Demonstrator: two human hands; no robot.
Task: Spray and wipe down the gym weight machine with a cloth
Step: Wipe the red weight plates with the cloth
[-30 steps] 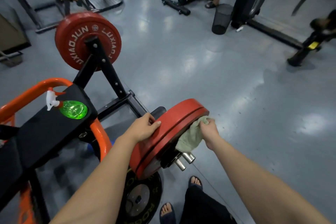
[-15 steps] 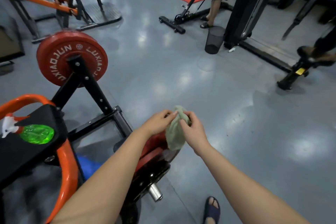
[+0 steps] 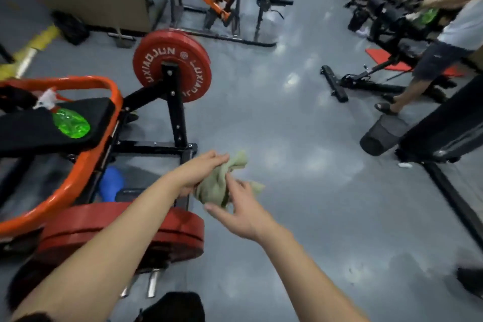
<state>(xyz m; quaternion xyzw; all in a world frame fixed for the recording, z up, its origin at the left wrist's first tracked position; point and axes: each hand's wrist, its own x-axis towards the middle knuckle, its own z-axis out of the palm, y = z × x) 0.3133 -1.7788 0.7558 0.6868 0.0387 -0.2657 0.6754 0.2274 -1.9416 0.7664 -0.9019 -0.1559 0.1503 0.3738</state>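
The left hand point(image 3: 202, 171) closes over a crumpled pale green cloth point(image 3: 217, 188) and holds it in the air beside the near red weight plates point(image 3: 125, 230) of the orange-and-black steel weight machine point(image 3: 177, 117). The right hand point(image 3: 244, 214) is spread (blurred), its nearly straight fingers touching the cloth. Both forearms reach forward and converge. A translucent green spray bottle point(image 3: 70, 123) lies on the machine's pad.

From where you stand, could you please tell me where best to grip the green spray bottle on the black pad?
Probably take the spray bottle by its narrow neck below the white trigger head, from above: it lies on its side on the black pad, body wide.
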